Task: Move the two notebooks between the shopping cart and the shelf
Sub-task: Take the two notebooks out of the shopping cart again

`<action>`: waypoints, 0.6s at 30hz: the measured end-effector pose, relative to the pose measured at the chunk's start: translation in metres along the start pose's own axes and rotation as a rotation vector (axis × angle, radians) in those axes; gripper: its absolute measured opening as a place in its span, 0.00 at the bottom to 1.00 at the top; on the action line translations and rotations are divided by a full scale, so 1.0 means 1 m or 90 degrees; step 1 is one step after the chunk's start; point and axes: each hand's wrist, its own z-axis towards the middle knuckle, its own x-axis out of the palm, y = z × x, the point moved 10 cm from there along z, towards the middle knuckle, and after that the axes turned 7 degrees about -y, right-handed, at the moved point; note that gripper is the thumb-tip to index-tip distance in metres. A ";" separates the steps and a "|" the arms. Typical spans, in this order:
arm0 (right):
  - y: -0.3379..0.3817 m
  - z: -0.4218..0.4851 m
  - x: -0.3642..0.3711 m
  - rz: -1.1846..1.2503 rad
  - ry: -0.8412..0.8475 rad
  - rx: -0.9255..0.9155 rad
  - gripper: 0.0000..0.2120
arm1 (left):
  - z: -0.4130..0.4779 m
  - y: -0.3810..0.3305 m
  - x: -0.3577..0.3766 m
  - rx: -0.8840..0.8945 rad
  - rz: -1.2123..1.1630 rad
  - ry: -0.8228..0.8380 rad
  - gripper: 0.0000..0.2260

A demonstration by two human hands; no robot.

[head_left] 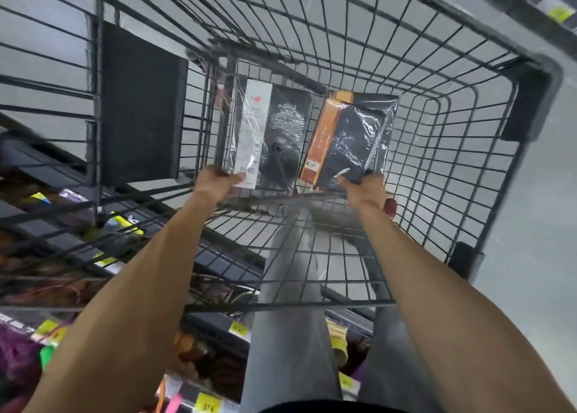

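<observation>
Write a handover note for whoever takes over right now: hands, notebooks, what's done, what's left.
Left hand: grips the near edge of the white-banded notebook.
Right hand: grips the near edge of the orange-banded notebook.
Both notebooks are side by side, low inside the cart, plastic-wrapped, neither let go. The shelf lies to the left, past the cart's wire.
Done: one notebook in each hand.
Left: this picture does not show whether they are going in or coming out; finish that move for both.
</observation>
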 end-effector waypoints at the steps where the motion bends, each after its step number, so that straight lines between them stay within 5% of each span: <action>1: 0.002 -0.003 -0.007 0.016 -0.008 -0.015 0.33 | -0.002 0.003 -0.001 -0.014 -0.025 0.008 0.15; 5: 0.012 -0.023 -0.033 0.091 -0.016 -0.071 0.27 | -0.020 0.007 -0.003 -0.045 -0.151 0.081 0.17; 13: 0.025 -0.035 -0.066 0.232 0.023 -0.100 0.25 | -0.064 -0.028 -0.035 0.064 -0.317 0.021 0.15; 18: 0.040 -0.047 -0.078 0.316 0.065 -0.105 0.21 | -0.098 -0.064 -0.048 0.119 -0.353 0.012 0.22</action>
